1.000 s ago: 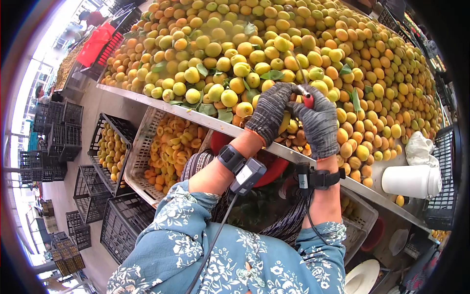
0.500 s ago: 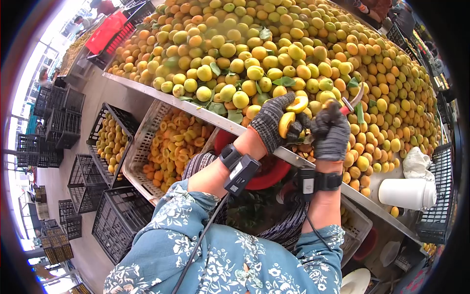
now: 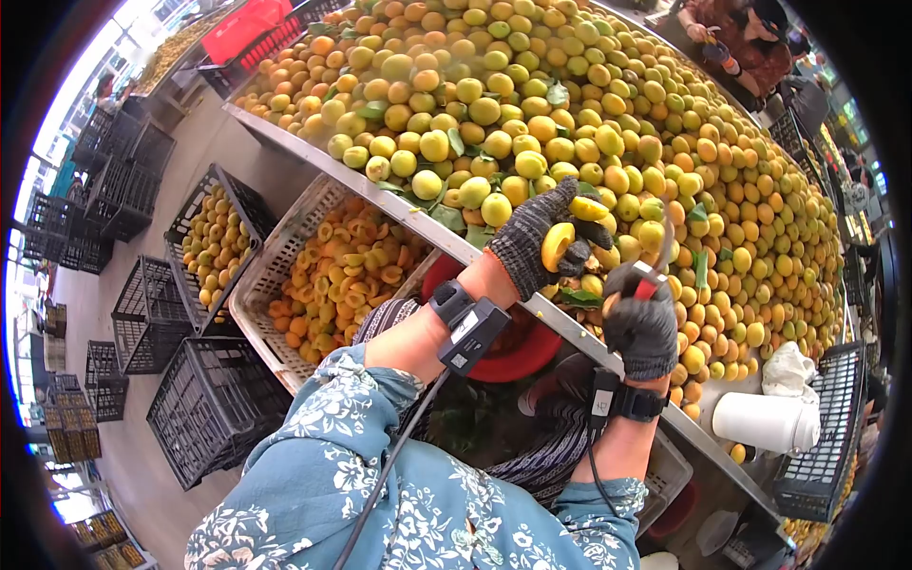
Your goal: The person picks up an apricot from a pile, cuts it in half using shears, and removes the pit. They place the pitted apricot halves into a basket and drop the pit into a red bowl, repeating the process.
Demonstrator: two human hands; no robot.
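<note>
My left hand [image 3: 524, 243], in a dark knit glove, is closed around cut apricot halves. One apricot half [image 3: 557, 247] shows its yellow hollow face, and another yellow piece [image 3: 590, 209] sits by the fingertips. To the right and lower, my right hand [image 3: 640, 332], also gloved, grips a knife with a red handle [image 3: 647, 287]. Its thin curved blade [image 3: 668, 239] points up, away from me and apart from the fruit in the left hand. Both hands are above the near edge of a table heaped with whole apricots [image 3: 570, 104], some leaves among them.
A white crate [image 3: 249, 296] of apricot halves stands left, below the table's metal edge [image 3: 356, 185]. Beneath my hands is a red basin [image 3: 527, 359]. Black crates [image 3: 214, 404] line the left floor. A white container [image 3: 766, 423] lies at right. Another person [image 3: 741, 47] is across the heap.
My right hand and the knife have moved towards my body, away from the left hand. The left hand still holds the apricot halves. The whole view has shifted slightly.
</note>
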